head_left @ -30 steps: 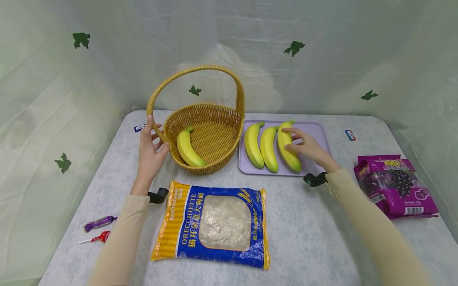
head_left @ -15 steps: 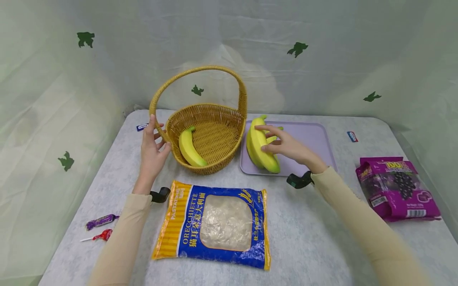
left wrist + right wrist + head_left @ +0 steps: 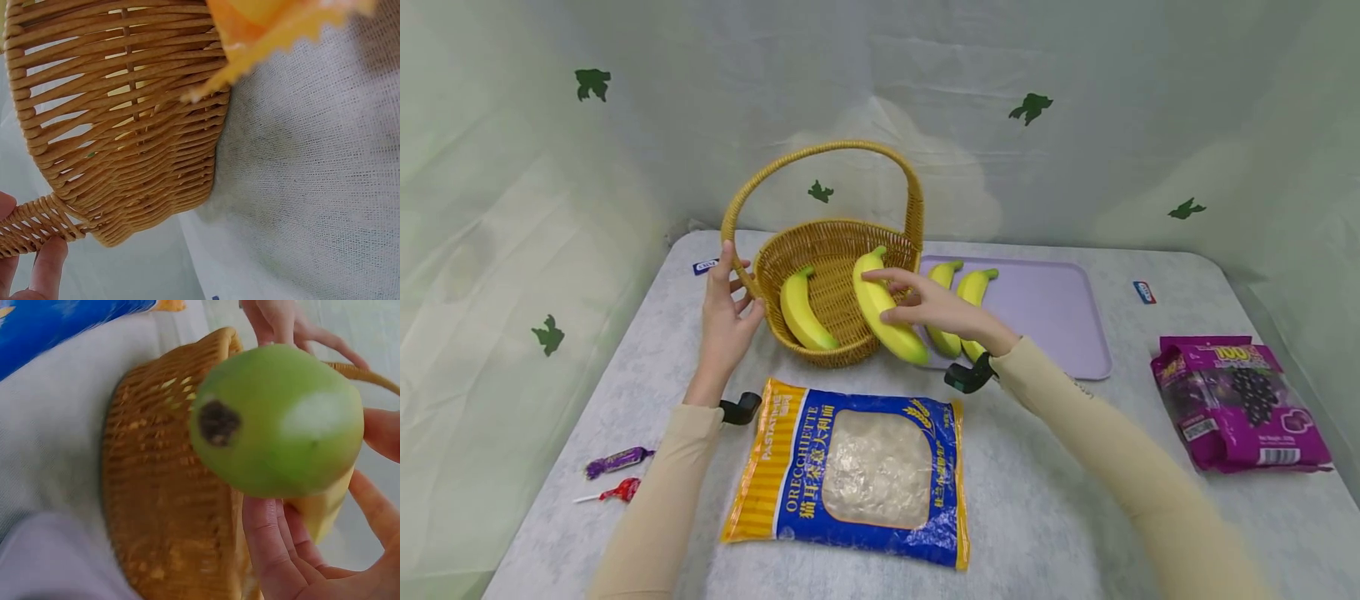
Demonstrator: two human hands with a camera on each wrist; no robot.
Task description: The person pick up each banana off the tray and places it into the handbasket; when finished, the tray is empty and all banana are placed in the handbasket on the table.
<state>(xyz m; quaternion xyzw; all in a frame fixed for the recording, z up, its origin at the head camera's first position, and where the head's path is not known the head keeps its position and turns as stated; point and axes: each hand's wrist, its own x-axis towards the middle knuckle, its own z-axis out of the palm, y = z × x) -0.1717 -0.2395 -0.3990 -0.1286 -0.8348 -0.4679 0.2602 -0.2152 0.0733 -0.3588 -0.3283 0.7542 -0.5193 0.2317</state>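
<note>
While left hand (image 3: 727,312) grips basket (image 3: 820,354), right hand (image 3: 936,308) holds banana (image 3: 887,321) above its rim.

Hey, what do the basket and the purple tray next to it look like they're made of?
The basket looks like woven wicker or rattan: tan strands interlaced over ribs, matte, with gaps in the left wrist view. The tray seems to be smooth matte plastic: uniform lilac, a rounded raised rim, no grain; painted metal cannot be ruled out.

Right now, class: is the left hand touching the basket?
Touching. The head view shows the left hand wrapped round the base of the basket handle, and the left wrist view shows fingertips against the woven handle.
</note>
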